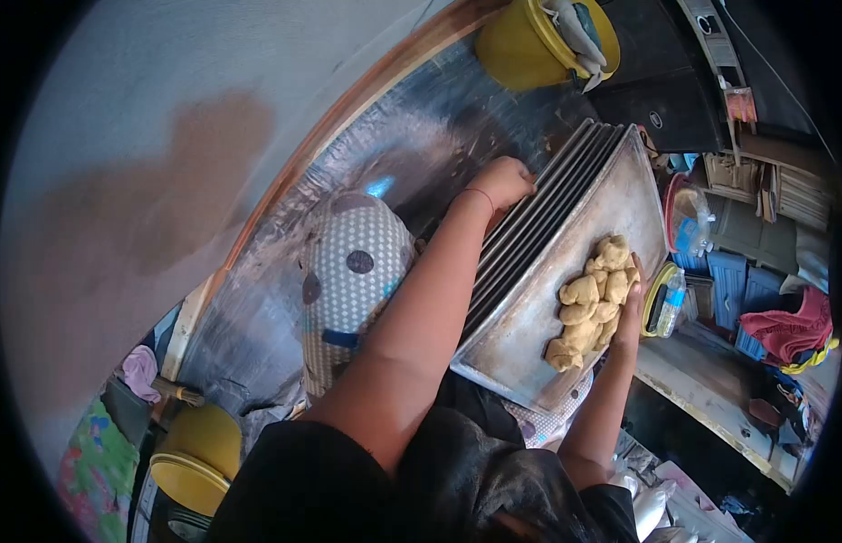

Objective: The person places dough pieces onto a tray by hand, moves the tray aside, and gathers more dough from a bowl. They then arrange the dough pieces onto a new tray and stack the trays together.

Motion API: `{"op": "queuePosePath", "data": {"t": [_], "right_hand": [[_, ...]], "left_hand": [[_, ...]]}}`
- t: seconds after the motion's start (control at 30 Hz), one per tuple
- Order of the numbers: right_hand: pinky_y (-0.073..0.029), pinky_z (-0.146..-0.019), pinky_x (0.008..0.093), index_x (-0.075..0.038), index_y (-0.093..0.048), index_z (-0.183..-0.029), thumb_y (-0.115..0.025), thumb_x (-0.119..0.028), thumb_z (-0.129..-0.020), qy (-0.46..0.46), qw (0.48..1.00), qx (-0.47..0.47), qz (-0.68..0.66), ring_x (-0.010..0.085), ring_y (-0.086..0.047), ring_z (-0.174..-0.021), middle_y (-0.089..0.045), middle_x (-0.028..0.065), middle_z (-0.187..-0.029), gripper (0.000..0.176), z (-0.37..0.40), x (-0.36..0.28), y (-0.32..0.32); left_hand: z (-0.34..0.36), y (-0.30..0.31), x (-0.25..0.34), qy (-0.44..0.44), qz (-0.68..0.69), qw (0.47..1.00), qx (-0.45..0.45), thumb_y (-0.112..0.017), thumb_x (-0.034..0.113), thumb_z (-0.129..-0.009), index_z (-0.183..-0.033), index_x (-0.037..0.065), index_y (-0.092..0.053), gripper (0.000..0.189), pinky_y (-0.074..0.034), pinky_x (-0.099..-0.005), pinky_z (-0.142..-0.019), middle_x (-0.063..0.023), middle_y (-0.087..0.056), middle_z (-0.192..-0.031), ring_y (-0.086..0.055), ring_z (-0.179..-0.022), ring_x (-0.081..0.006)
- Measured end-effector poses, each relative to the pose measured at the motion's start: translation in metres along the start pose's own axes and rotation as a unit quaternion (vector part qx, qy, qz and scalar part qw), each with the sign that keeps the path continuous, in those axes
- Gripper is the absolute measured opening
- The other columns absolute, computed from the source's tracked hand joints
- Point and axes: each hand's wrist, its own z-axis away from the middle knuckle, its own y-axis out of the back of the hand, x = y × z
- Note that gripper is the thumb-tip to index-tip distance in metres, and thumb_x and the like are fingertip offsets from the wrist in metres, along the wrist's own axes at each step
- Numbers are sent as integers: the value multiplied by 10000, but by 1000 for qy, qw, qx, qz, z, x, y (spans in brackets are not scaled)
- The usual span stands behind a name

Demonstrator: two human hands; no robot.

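Several metal trays are stacked in front of me, and the top tray (520, 339) bears a pile of tan dough pieces (581, 310) near its right side. My left hand (504, 184), with a red string at the wrist, is at the left edge of the stack, fingers curled at the tray rims; what they hold, if anything, is hidden. My right hand (632, 299) lies against the right side of the dough pile, its fingers partly hidden behind the pieces. A patterned cloth bundle (357, 262) rests left of my left forearm.
A yellow bucket (507, 50) with cloth on it stands beyond the trays. Another yellow bucket (199, 457) is at the lower left, near a brush (178, 392). At the right are plastic bottles (671, 303), blue crates (728, 288) and a red cloth (787, 328).
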Motion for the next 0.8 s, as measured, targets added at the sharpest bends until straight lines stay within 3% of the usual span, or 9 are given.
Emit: {"op": "queuePosePath", "data": {"t": [0.17,0.2,0.5,0.67,0.8], "right_hand": [[-288,-1100,404,-38,-295,-1443,-397,-524,-958,-42,990,-18,-131,294,-376,-1314,-368,170,-1436,694,5,-4,-9],[-223,-1121,412,18,-350,-1402,-378,-538,-950,-1,1000,9,-26,296,-312,-1350,-322,180,-1457,717,0,0,-7],[-278,-1097,406,16,-285,-1429,-402,-557,-938,-64,994,1,-86,286,-378,-1303,-367,181,-1422,763,2,3,-4],[-284,-1096,410,1,-275,-1438,-394,-549,-946,-63,993,4,-99,287,-380,-1303,-365,176,-1423,748,3,3,-6],[-281,-1099,408,-8,-269,-1444,-401,-557,-939,-66,992,11,-102,286,-372,-1311,-362,168,-1429,757,2,6,-3]], "left_hand": [[-1,4,-5,-27,-37,999,-15,-706,76,-752,-1019,14,-670,276,-523,-315,-571,-99,-671,-832,-633,-665,-180],[0,6,-4,-25,-26,999,-19,-708,70,-748,-1023,13,-669,284,-524,-313,-574,-100,-673,-837,-633,-665,-181],[-8,12,-11,23,94,992,-86,-680,13,-764,-1018,31,-659,255,-536,-309,-599,-100,-667,-825,-634,-693,-174],[-5,17,-4,-40,16,993,-113,-667,67,-773,-883,30,-685,117,-514,-297,-586,-73,-654,-753,-612,-637,-148],[-2,18,2,-33,23,992,-118,-701,136,-746,-809,37,-690,118,-496,-291,-575,-67,-653,-736,-596,-607,-141]]}}
